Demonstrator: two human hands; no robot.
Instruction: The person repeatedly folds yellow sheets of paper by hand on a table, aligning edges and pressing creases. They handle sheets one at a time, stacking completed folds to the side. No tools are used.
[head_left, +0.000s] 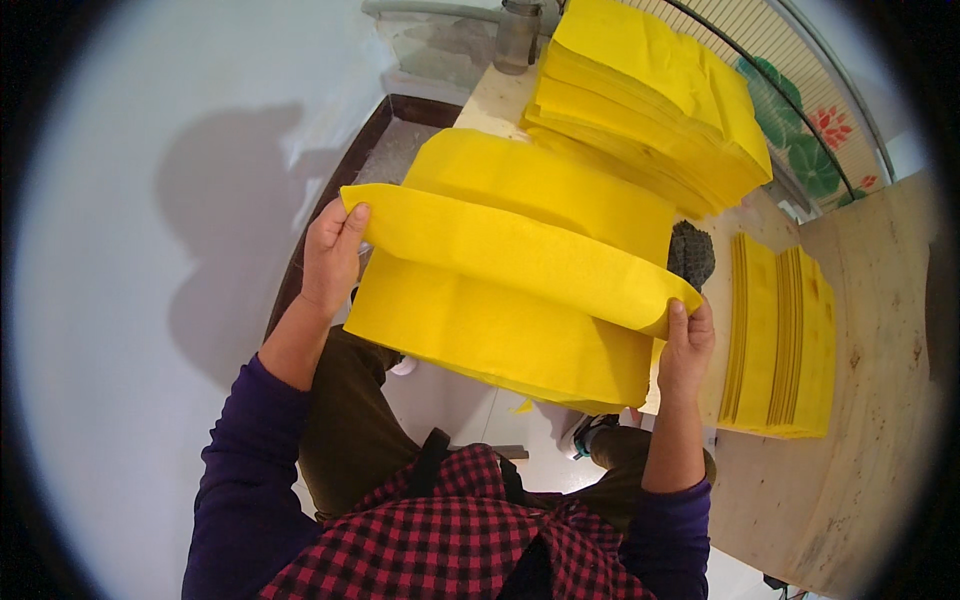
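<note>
Yellow paper sheet point(520, 255) folded lengthwise, left hand point(330, 255), right hand point(686, 345) fingers pinching its ends

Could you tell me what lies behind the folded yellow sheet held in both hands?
Behind the folded yellow sheet sits a tall yellow paper stack and a dark brush-like object, partly covered; the tabletop beneath is hidden.

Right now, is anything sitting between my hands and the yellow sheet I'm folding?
No. The left hand and right hand already pinch opposite ends of the folded yellow sheet, bare fingers straight on paper. The dark brush lies behind the sheet on the wooden table, clear of both grips.
</note>
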